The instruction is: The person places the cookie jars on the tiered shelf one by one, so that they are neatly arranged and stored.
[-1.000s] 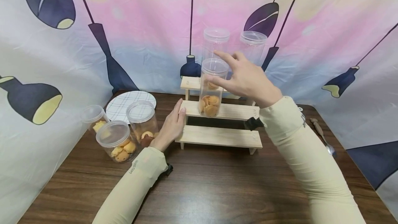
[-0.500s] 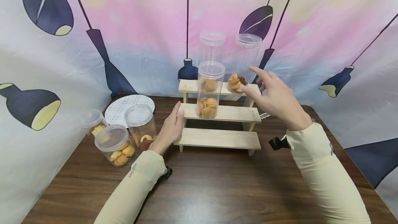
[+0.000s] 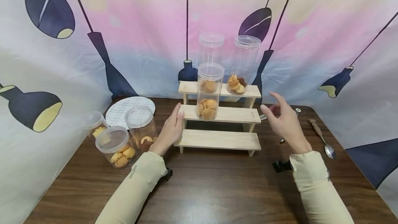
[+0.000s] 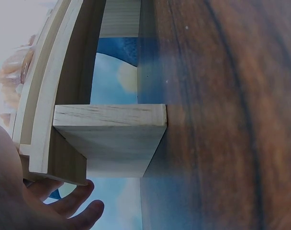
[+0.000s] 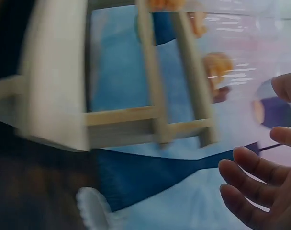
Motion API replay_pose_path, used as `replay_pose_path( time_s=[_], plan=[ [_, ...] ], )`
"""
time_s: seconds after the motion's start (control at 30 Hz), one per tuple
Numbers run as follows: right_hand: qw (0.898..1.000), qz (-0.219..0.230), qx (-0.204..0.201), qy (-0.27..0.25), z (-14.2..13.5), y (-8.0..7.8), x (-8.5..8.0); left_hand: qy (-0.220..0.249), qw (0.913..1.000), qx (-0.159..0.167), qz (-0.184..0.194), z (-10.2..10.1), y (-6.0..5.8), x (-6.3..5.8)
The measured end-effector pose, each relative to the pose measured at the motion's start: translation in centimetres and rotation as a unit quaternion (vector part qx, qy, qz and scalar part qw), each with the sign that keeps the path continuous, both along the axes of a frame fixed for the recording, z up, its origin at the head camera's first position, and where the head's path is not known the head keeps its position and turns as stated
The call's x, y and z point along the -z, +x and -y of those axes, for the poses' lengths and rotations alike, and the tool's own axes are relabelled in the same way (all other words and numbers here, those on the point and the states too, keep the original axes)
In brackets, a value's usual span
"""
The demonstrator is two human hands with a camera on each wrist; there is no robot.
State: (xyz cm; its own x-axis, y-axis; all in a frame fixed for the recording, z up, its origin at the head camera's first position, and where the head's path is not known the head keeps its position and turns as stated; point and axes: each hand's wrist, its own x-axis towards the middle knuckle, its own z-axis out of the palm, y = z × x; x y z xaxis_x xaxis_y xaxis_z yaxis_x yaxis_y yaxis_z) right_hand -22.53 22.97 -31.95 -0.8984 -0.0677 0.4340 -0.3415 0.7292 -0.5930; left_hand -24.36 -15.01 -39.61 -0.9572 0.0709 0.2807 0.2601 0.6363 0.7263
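Observation:
A three-tier wooden stand (image 3: 219, 139) stands on the table. My left hand (image 3: 169, 129) rests against its left side, fingers mostly straight; in the left wrist view its fingertips touch a board's end. One clear lidded jar (image 3: 208, 108) of cookies stands on the middle tier. On the top tier are another cookie jar (image 3: 237, 85) at the right and a jar (image 3: 211, 40) partly hidden behind the middle one. My right hand (image 3: 287, 123) hovers right of the stand, thumb and fingers spread around nothing.
Several lidded cookie jars, among them a short one (image 3: 113, 139) and a taller one (image 3: 140, 118), stand at the left. Behind them lies a white checked round plate (image 3: 124, 104). A spoon (image 3: 321, 137) with a brown handle lies at the right. A printed cloth (image 3: 149, 44) hangs behind.
My right hand has moved from beside the jars, right and down, away from the stand. The left hand has stayed at the stand's left side, and the jars stand as before.

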Motion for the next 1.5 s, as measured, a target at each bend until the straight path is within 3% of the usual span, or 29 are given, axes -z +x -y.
replay_pose_path(
  time_s=[0.2,0.4,0.6,0.77,1.03,1.23,1.5],
  plan=[
    [0.998,0.054,0.027,-0.020,-0.1,-0.4,3.6,-0.004,1.0000,0.006,0.003,-0.2,0.0,0.2],
    [0.993,0.102,0.033,-0.057,0.1,-1.3,5.7,-0.003,0.9999,0.009,0.006,-0.4,-0.2,0.2],
    [0.989,0.109,0.025,-0.093,0.4,-2.0,7.4,-0.006,0.9999,0.009,0.006,-0.6,-0.1,0.2],
    [0.986,0.098,0.011,-0.131,1.0,-2.4,7.9,-0.005,1.0000,0.007,0.005,-0.5,-0.1,0.3],
    [0.979,0.117,0.002,-0.166,1.7,-3.0,8.6,-0.007,0.9999,0.006,0.009,-0.4,0.0,0.1],
    [0.976,0.101,-0.013,-0.193,2.1,-3.2,9.0,-0.008,1.0000,0.004,0.003,-0.1,0.1,0.0],
    [0.976,0.084,-0.021,-0.199,2.4,-3.6,9.3,-0.010,0.9999,0.000,0.009,0.2,0.1,-0.3]
  ],
)
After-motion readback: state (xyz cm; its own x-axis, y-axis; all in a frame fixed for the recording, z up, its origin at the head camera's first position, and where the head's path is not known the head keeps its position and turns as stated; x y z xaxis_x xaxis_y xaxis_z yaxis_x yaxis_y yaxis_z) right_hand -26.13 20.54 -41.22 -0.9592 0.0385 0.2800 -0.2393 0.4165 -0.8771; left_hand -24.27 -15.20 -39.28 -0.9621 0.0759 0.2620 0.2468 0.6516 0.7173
